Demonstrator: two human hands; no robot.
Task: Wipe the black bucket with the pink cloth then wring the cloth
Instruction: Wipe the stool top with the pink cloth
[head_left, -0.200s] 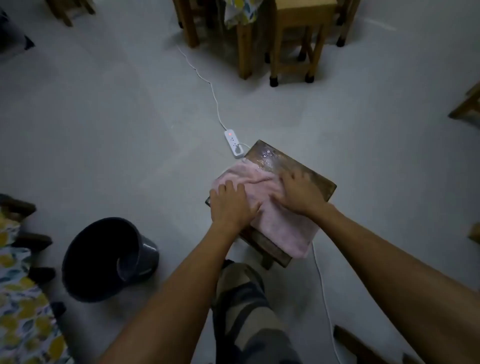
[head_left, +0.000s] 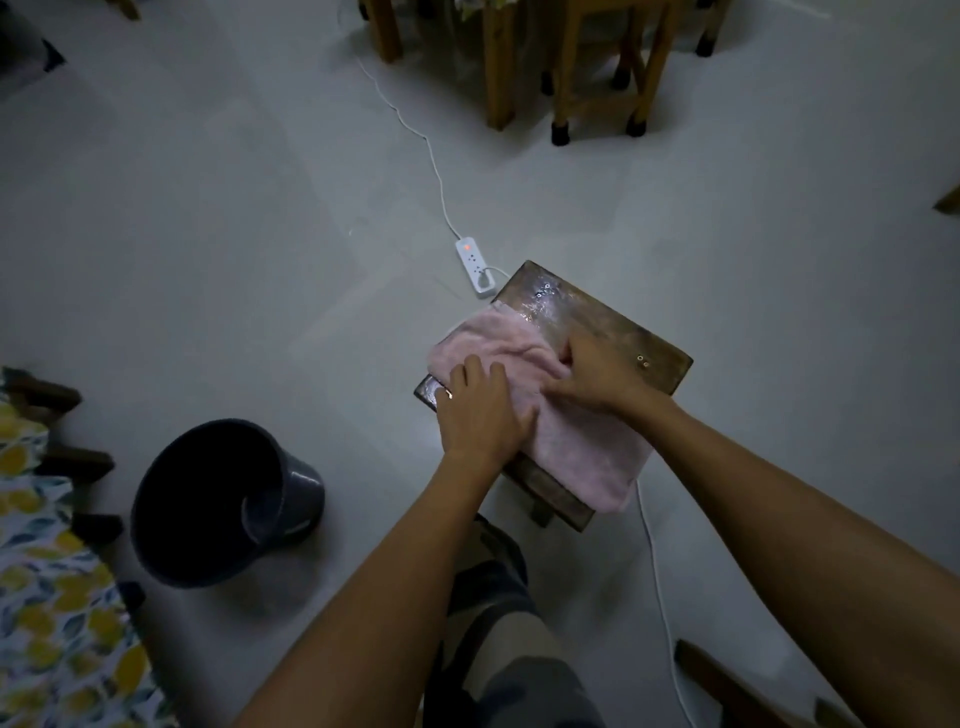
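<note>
Since the earlier frame, the right hand (head_left: 597, 376) has turned on the pink cloth (head_left: 566, 441), its fingers now curled and gathering a fold of the fabric where before they lay flatter; the left hand (head_left: 480, 410) has stayed pressed on the cloth with little change. Left-hand fingers lie spread and flat on the cloth, pinning it rather than gripping it; a ring shows on one finger. The cloth is draped over the near-left part of the wooden stool (head_left: 623, 327), with its near edge hanging over the stool's side. The stool's surface beyond the cloth glistens wet. The black bucket (head_left: 223, 504) lies tipped on the floor (head_left: 208, 234) well to the left of the stool, its open mouth facing left and toward the camera. A white power strip (head_left: 474, 266) with a lit red light lies on the floor just beyond the stool's far corner, its cable running away toward wooden furniture legs (head_left: 566, 67). A lemon-print fabric (head_left: 47, 597) occupies the frame edge left of the bucket.
</note>
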